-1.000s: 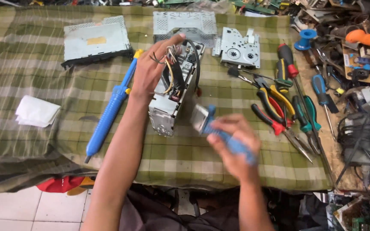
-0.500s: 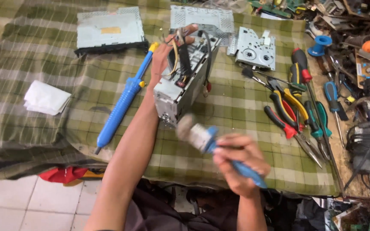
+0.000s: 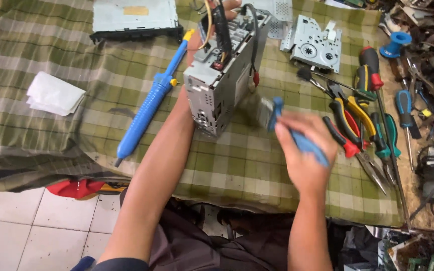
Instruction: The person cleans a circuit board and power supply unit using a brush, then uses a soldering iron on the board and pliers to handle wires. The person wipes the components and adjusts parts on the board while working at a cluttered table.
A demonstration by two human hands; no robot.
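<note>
Clearly rigid and fairly weighty, the grey metal car stereo chassis point(image 3: 222, 75) stands tilted on the green plaid cloth point(image 3: 51, 50), its loose wires fragile. The left hand point(image 3: 197, 45) wraps its far side; the right hand point(image 3: 305, 150), fingers closed, grips a blue-handled brush point(image 3: 277, 118) just beside it.

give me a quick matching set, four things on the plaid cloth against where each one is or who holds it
1 brush
2 metal chassis
3 white tissue
4 blue desoldering pump

a folded, far left on the cloth
b in the right hand
c steadied by the left hand
d lying flat just left of the left forearm

Pairs: 1-b, 2-c, 3-a, 4-d
</note>
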